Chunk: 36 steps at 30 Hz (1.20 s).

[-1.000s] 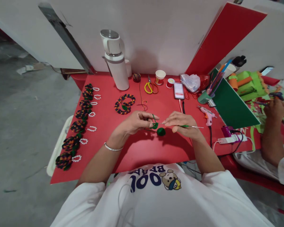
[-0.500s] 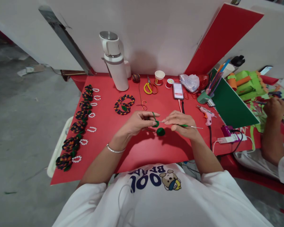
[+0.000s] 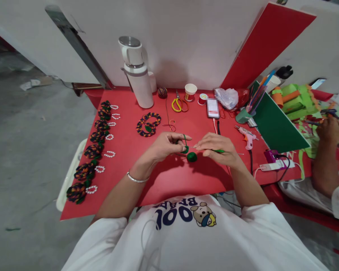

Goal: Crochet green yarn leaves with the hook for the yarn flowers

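Observation:
My left hand (image 3: 167, 146) pinches a small piece of green crochet work (image 3: 185, 149), and a green strand runs up over its raised forefinger. In my right hand (image 3: 217, 147) is a crochet hook (image 3: 220, 151) with a green grip; its tip points left and meets the green piece. Just below, between the two hands, a ball of dark green yarn (image 3: 191, 157) rests on the red table (image 3: 169, 184). Beyond my left hand lies a braided multicoloured loop (image 3: 141, 130) with a green centre.
Several multicoloured yarn pieces (image 3: 93, 151) with bead loops line the left edge. Behind stand a white thermos (image 3: 139, 84), scissors (image 3: 176, 105), a paper cup (image 3: 190, 90) and a phone (image 3: 213, 108). A pink glue gun (image 3: 249, 138) and a green board (image 3: 282, 124) are right, near another person's hand (image 3: 331, 130).
The hook has turned slightly in my right hand at the green piece. My left forefinger has shifted a little with the strand. The other person's hand has moved slightly right.

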### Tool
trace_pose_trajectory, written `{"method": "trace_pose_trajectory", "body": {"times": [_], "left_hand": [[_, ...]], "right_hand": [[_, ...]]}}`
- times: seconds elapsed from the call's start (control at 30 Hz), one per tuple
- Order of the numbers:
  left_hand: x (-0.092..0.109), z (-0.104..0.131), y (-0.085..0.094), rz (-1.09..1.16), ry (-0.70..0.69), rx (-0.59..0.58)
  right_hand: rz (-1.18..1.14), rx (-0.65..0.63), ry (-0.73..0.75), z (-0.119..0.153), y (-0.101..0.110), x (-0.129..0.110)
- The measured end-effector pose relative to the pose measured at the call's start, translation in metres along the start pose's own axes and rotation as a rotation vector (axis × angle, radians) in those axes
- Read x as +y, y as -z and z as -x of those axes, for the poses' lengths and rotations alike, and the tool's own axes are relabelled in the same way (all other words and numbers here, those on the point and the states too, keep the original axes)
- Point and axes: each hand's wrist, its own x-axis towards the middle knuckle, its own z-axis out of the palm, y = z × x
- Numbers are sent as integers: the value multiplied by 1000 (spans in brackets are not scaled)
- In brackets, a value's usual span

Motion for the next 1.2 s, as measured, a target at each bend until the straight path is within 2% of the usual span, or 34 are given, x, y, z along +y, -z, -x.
{"method": "trace_pose_trajectory", "body": {"times": [0.13,0.23,0.3,0.37,0.5,0.57,0.63,0.77,0.9,0.97,1.07,1.13,1.2], "left_hand": [[0,0,-1,10,9,1],[0,1,-1,5,-26,24],[-1,1,0,18,-31,25],[-1,0,2,48,-4,10],[-2,-2,7,118,81,-49],[-2,-3,8,132,88,-59],[-1,-4,7,131,74,-47],[-1,-3,5,110,46,-19],[-2,-4,4,100,13,0],[-3,-4,2,109,-16,17],[-5,-5,-1,140,-53,46],[-7,-5,-3,160,-76,76],[-10,-6,-6,156,-125,130]], "right_hand": [[-78,99,-95,3,-7,0],[-175,187,-297,9,-14,2],[-215,196,-385,10,-16,3],[-180,159,-325,9,-13,2],[-32,-26,-64,3,-3,0],[-37,-32,-42,2,-1,0],[-104,48,-112,4,-4,0],[-314,195,-418,12,-15,6],[-524,331,-615,17,-37,18],[-616,421,-641,18,-54,24],[-662,583,-579,18,-77,28],[-574,662,-510,18,-86,26],[-396,671,-456,18,-87,21]]}}
